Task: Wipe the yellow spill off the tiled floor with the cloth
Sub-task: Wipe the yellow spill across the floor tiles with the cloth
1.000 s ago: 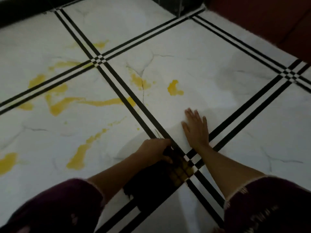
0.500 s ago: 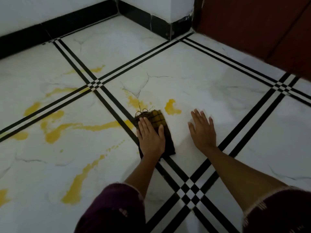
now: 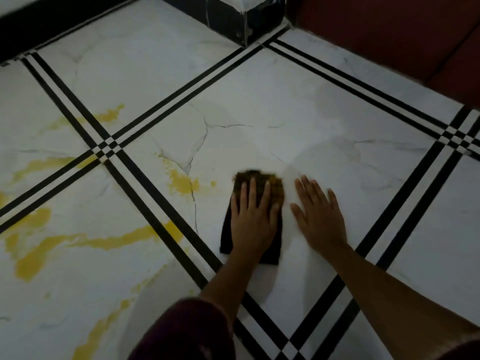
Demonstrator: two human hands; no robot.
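A dark checked cloth (image 3: 276,188) lies flat on the white marble-look tiled floor (image 3: 285,100). My left hand (image 3: 253,216) presses palm-down on the cloth, fingers spread. My right hand (image 3: 320,216) rests flat on the bare tile just right of the cloth, holding nothing. A yellow spill patch (image 3: 181,181) sits left of the cloth on the same tile. Longer yellow streaks (image 3: 85,240) run across the tiles at the left, with more yellow (image 3: 109,116) beyond the black grout lines and a streak (image 3: 96,333) near the bottom left.
Black double stripes (image 3: 166,224) border each tile. A black skirting corner (image 3: 246,19) of a wall stands at the top centre. A dark red-brown surface (image 3: 389,42) fills the top right. My dark maroon sleeves (image 3: 187,333) are at the bottom.
My left hand slid the cloth to the right, over the small yellow blob that lay between my hands; that blob no longer shows. My right hand stayed flat on the tile.
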